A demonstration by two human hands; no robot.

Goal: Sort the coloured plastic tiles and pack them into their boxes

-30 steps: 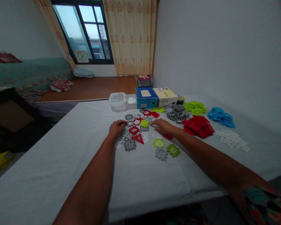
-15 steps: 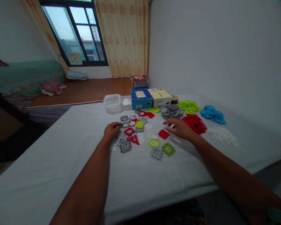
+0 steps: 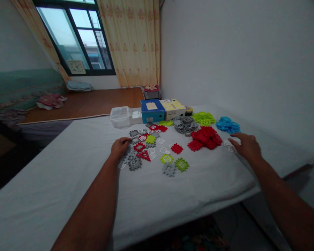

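Note:
My left hand (image 3: 119, 147) rests with curled fingers on a cluster of grey, red and green interlocking square tiles (image 3: 140, 153) on the white table (image 3: 68, 181). My right hand (image 3: 245, 146) lies far to the right, fingers stretched over a scatter of small white square pieces (image 3: 228, 143). A single red tile (image 3: 177, 148) sits between the hands. Heaps of red tiles (image 3: 205, 137), blue tiles (image 3: 227, 124), green tiles (image 3: 204, 118) and grey tiles (image 3: 184, 124) lie ahead of my right hand.
A blue box (image 3: 152, 110), a yellow-white box (image 3: 172, 108) and a clear plastic container (image 3: 120, 116) stand along the table's far edge. Loose green and grey tiles (image 3: 175, 165) lie near the middle. The table's right edge is just beyond my right hand.
My right hand has left the middle cluster and swung right, past the red heap, onto the white pieces. A red tile it covered now lies bare. My left hand has stayed put.

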